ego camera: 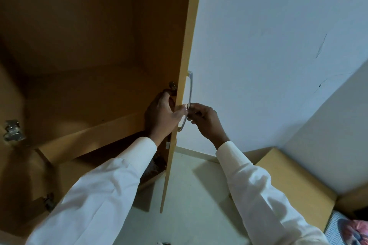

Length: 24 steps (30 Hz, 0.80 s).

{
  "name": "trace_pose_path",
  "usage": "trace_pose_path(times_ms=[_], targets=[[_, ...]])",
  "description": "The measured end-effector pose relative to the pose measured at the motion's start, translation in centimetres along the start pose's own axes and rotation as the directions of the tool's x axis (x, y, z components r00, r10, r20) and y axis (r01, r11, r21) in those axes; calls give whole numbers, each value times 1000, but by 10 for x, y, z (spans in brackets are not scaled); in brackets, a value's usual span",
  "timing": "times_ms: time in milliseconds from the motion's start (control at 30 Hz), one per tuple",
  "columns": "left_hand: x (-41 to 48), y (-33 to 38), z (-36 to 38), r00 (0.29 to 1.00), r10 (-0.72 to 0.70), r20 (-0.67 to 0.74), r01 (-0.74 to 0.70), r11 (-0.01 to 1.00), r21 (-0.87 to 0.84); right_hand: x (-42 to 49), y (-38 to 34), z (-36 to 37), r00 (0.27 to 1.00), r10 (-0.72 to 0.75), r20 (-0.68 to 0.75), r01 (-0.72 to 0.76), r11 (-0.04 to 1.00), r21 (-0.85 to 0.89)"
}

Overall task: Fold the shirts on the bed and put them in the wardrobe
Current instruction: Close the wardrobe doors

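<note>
The wooden wardrobe (83, 49) stands open in front of me, and its upper shelf (89, 133) looks bare. The wardrobe door (179, 105) is edge-on in the middle of the view. My left hand (162, 115) grips the door's edge from the inside, with the thumb wrapped round to the outer face. My right hand (205, 120) holds the lower part of the silver door handle (190, 93), fingers curled round it. No shirt is visible in either hand. Some dark patterned cloth (153, 167) lies on a lower level, mostly hidden by my left sleeve.
A white wall (268, 36) is to the right of the door. A wooden bed frame (292, 183) and a patterned bed cover (346, 228) are at the lower right. Metal hinges (13, 130) sit on the wardrobe's left side. The pale floor (191, 195) lies below.
</note>
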State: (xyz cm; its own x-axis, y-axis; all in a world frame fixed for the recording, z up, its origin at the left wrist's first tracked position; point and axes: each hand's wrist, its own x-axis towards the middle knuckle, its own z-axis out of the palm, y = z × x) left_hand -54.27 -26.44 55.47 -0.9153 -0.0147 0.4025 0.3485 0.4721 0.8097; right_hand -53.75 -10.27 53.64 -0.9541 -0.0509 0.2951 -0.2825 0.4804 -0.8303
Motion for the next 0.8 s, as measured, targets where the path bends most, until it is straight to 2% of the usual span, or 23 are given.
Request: trace_pose_path(times_ms=[67,167,400,567,667,800], targets=[[0,-10,-12,999,-2,-48,2,1000,3,10,-5,9,998,-3,65,1,999,38],[3,-25,-33,986,-73,-149,77,997,24,31,-10,32,991,-14,131,17,1000,-25],[35,-59,-78,898,-255,-358,239,967,-89,79,-26,109,974,-99,203,128,983,-132],[64,-82,-96,858,-359,-367,287,928,-238,113,-29,145,969,-118,216,149,980,-131],[79,-86,-100,840,-441,-315,326,875,-357,133,-33,158,970,-109,218,151,971,-183],[91,-87,-104,835,-494,-243,365,827,-427,151,-35,172,970,-91,226,141,966,-216]])
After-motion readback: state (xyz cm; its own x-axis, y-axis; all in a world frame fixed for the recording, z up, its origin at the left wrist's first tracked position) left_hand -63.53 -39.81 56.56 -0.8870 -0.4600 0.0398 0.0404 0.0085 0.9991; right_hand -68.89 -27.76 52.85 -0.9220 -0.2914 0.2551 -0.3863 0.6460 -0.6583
